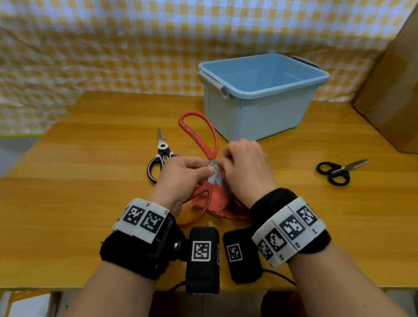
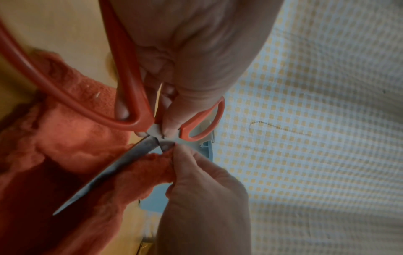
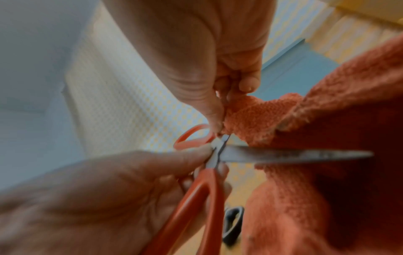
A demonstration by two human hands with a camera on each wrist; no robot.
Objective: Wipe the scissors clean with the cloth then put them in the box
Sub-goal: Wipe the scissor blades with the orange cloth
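We see the left hand (image 1: 181, 178) pinching the red-handled scissors (image 1: 200, 136) at the pivot, above the wooden table (image 1: 66, 193), with the blade (image 2: 113, 170) lying in the orange cloth (image 2: 65, 138). The right hand (image 1: 246, 170) pinches a fold of that cloth against the blade's base. The blue box (image 1: 260, 96) stands open just behind; black-and-white scissors (image 1: 159, 157) lie left, black-handled scissors (image 1: 339, 170) right.
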